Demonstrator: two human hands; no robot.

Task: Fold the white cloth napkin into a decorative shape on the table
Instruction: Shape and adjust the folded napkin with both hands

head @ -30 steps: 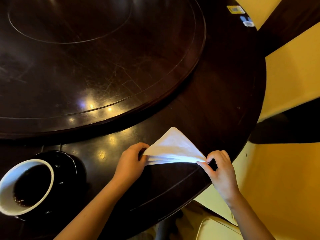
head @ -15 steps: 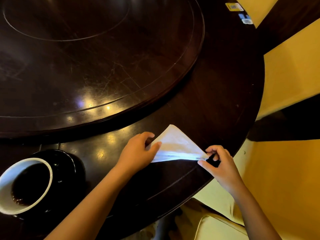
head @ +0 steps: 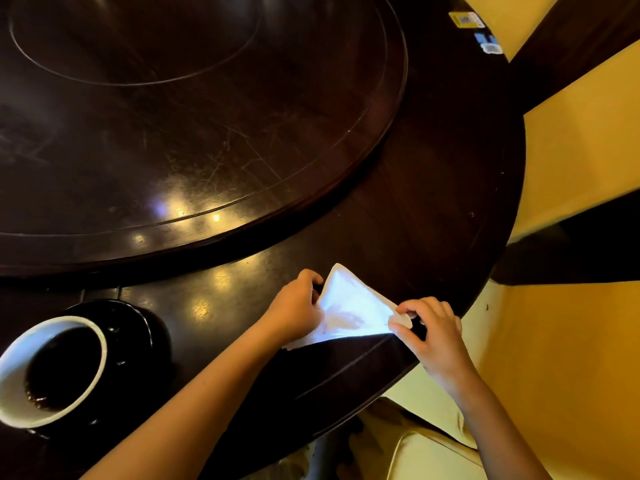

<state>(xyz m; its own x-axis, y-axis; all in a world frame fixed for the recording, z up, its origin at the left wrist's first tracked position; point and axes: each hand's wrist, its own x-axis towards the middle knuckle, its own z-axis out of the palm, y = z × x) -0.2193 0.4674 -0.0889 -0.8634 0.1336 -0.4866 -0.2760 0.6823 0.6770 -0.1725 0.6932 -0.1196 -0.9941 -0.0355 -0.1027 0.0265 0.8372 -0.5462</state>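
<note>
The white cloth napkin (head: 353,308), folded into a triangle, lies on the dark wooden table (head: 433,216) near its front right edge. Its peak points away from me. My left hand (head: 294,311) grips the napkin's left side, fingers curled over the upper left edge, and covers part of the cloth. A small corner of cloth sticks out below that wrist. My right hand (head: 429,332) pinches the napkin's right corner between thumb and fingers.
A large raised turntable (head: 194,133) fills the table's middle and far side. A cup with a white rim and dark inside (head: 52,368) sits on a black saucer at the front left. Stickers (head: 465,19) lie at the far right rim. Yellow seating lies beyond the edge.
My left hand slid along the napkin's left edge up toward the peak. My right hand folded the right corner inward a little. The triangle looks narrower and steeper than before.
</note>
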